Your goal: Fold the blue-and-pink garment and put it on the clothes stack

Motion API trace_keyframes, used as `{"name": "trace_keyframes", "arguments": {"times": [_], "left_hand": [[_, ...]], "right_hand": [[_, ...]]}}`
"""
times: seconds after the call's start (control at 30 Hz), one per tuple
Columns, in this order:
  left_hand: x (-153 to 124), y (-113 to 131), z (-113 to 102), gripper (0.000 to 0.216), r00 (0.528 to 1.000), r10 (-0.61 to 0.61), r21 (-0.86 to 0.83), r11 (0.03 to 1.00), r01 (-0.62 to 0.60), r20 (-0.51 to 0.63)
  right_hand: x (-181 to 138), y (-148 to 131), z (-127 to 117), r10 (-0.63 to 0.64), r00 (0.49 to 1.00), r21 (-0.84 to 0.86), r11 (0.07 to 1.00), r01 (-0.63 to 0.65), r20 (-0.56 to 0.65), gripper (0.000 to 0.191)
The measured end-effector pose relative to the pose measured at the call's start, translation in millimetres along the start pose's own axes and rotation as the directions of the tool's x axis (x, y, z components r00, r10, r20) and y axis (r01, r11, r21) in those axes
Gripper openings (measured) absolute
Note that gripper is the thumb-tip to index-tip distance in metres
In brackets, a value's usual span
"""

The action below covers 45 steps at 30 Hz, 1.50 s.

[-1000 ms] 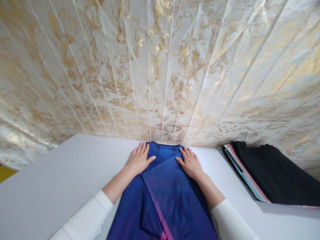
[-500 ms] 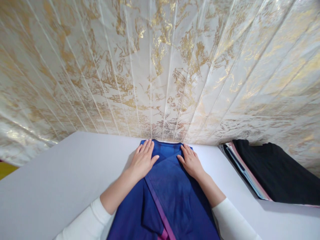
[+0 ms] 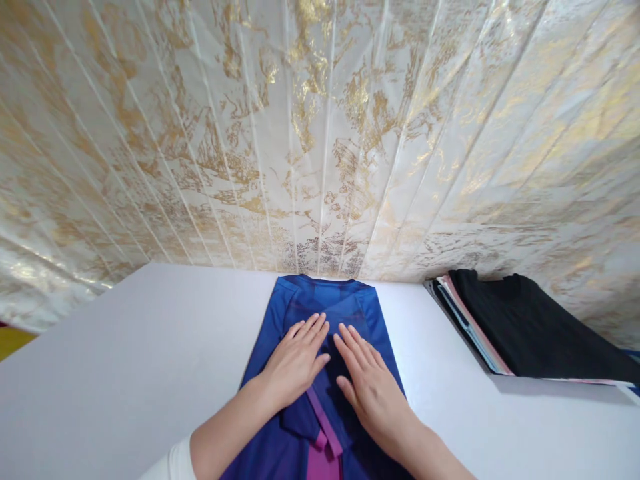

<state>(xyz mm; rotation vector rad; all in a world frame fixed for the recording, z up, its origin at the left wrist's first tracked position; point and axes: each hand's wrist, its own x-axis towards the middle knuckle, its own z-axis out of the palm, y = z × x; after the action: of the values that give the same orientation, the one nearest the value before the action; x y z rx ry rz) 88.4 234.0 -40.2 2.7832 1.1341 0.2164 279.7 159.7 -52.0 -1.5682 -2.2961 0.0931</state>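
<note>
A dark blue garment with purple edging [image 3: 383, 327] lies on the white table, its collar end toward the wall and its sides and sleeves folded inward. My left hand [image 3: 300, 357] rests flat on its left half, fingers stretched toward the collar. Across from it, my right hand [image 3: 367, 377] lies on the right half with fingers extended. Neither hand grips the cloth. Between my wrists, purple cuffs [image 3: 325, 430] of the folded sleeves show. The garment's near end runs out of view at the bottom.
A stack of folded clothes with a black shirt [image 3: 535, 327] on top sits at the right of the white table [image 3: 150, 360]. Behind the table rises a pleated cream and gold covering [image 3: 320, 133]. Something yellow [image 3: 15, 341] shows at the far left edge.
Both hands have slid from the collar corners down toward me and closer together over the folded front. More of the collar and shoulders now shows. The view has shifted slightly to the right.
</note>
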Motion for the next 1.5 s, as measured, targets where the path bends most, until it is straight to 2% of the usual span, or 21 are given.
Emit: {"name": "trace_keyframes", "arguments": {"times": [0.07, 0.17, 0.33, 0.43, 0.63, 0.8, 0.93, 1.17, 1.27, 1.37, 1.5], "left_hand": [[0.2, -2.0, 1.7, 0.053, 1.000, 0.014, 0.002, 1.000, -0.014, -0.015], [0.7, -4.0, 1.9, 0.053, 1.000, 0.021, -0.005, 1.000, -0.021, -0.004], [-0.4, -3.7, 0.4, 0.055, 1.000, 0.008, -0.009, 1.000, -0.008, 0.004], [-3.1, 0.6, 0.9, 0.055, 0.999, 0.022, -0.018, 1.000, -0.022, -0.028], [-5.3, 4.5, 3.8, 0.056, 0.999, 0.029, -0.026, 0.999, -0.029, 0.013], [-3.0, -1.6, 2.6, 0.054, 0.999, 0.034, -0.044, 0.998, -0.034, 0.006], [-2.0, -12.0, 0.3, 0.050, 0.998, 0.042, -0.025, 0.999, -0.043, -0.036], [-1.6, -39.0, -2.8, 0.044, 0.991, -0.067, 0.018, 0.997, 0.069, -0.120], [-1.0, -42.0, -11.9, 0.025, 0.970, -0.160, 0.031, 0.985, 0.168, -0.181], [2.7, -39.1, -21.6, 0.002, 0.961, -0.189, 0.035, 0.979, 0.200, -0.202], [11.3, -34.9, -28.1, 0.009, 0.964, -0.176, 0.028, 0.982, 0.185, -0.200]], "right_hand": [[-6.5, -3.3, 5.4, 0.022, 0.998, -0.053, 0.998, -0.018, 0.063, 0.057], [-10.3, 8.0, 5.9, 0.070, 0.993, -0.096, 0.994, -0.060, 0.098, 0.061], [-14.1, 25.3, -3.3, 0.081, 0.997, -0.091, 0.993, -0.080, 0.001, 0.063], [-15.4, 22.4, -1.3, 0.053, 0.997, -0.087, 0.995, -0.057, -0.048, 0.064], [-13.7, 15.8, 10.0, 0.049, 0.998, -0.129, 0.991, -0.044, 0.042, 0.060], [-11.2, 12.5, 2.5, 0.073, 0.994, -0.141, 0.988, -0.061, 0.078, 0.057], [-11.3, -2.3, -3.6, 0.021, 0.999, -0.084, 0.996, -0.017, 0.050, 0.056], [-13.5, -19.7, 1.7, -0.057, 0.990, 0.007, 0.998, 0.056, 0.128, 0.061], [-13.5, -19.6, 1.3, -0.061, 0.989, 0.012, 0.998, 0.060, 0.135, 0.061], [-13.3, -20.3, -0.3, -0.068, 0.990, 0.022, 0.998, 0.066, 0.124, 0.061], [-12.5, -20.9, -1.4, -0.040, 0.997, 0.058, 0.998, 0.036, 0.073, 0.058]]}}
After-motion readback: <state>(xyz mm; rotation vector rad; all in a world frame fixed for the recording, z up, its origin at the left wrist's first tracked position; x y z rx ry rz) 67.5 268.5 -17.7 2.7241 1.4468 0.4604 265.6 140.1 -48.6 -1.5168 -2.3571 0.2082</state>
